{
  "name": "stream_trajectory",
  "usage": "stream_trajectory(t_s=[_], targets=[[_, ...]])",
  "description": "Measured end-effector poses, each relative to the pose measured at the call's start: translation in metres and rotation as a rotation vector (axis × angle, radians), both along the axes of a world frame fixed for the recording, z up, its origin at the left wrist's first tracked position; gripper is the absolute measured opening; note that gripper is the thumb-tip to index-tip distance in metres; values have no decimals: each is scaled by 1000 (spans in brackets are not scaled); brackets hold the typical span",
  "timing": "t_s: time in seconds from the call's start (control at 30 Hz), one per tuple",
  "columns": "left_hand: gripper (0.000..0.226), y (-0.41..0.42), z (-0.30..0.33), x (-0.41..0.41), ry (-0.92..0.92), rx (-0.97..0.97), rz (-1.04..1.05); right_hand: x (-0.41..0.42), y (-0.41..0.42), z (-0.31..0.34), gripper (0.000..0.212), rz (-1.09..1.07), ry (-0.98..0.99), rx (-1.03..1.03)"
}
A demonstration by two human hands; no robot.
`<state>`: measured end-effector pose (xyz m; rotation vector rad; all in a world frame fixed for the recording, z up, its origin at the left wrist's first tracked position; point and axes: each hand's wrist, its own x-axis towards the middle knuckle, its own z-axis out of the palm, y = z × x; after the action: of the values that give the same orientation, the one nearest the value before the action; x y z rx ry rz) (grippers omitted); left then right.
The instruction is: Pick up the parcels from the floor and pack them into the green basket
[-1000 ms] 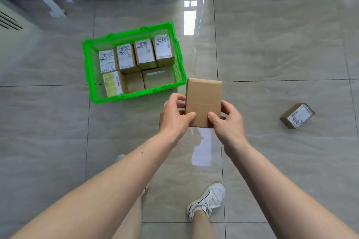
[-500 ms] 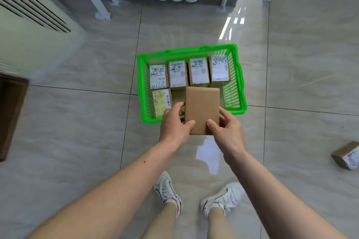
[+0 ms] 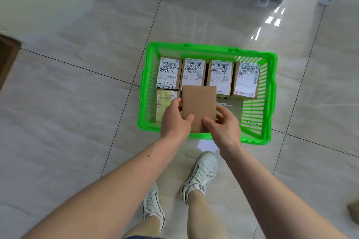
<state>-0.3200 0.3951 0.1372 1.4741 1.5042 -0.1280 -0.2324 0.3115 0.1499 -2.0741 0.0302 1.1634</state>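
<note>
A plain brown parcel (image 3: 199,109) sits at the centre of the frame, blank side up, pinched along its lower edges by both hands: the left hand (image 3: 174,122) wraps its left side, the right hand (image 3: 223,127) its right, thumbs on top. Held flat like this, it looks ready to be lowered into the near row. It hangs over the green basket (image 3: 269,99), whose far row holds four labelled parcels (image 3: 208,74), with a yellowish one (image 3: 165,103) at lower left. Another parcel (image 3: 353,213) waits at the frame's lower right edge.

Five labelled parcels (image 3: 194,72) in one green basket (image 3: 270,91), one plain parcel (image 3: 199,106) above.
</note>
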Motion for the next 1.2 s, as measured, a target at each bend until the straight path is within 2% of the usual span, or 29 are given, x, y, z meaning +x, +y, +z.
stream_trajectory(t_s=[0.17,0.33,0.5,0.63,0.73,0.83,0.93,1.2], targets=[[80,5,-49,6,51,20,-77,3,7,-51,49,19,23,-46],[68,10,-91,13,93,40,-98,9,16,-95,41,-10,-29,-179],[74,8,-118,5,89,76,-126,0,14,-118,40,29,-70,-199],[80,11,-123,3,224,166,-323,-5,22,-136,41,84,-95,-241],[74,14,-125,-4,338,298,-479,-10,27,-144,40,164,-83,-278],[67,23,-126,-7,325,259,-508,-4,33,-141,43,204,-66,-309],[65,26,-110,-6,319,191,-431,1,35,-123,49,202,-50,-335],[51,14,-18,-4,251,97,-291,2,7,-33,46,93,-40,-290]])
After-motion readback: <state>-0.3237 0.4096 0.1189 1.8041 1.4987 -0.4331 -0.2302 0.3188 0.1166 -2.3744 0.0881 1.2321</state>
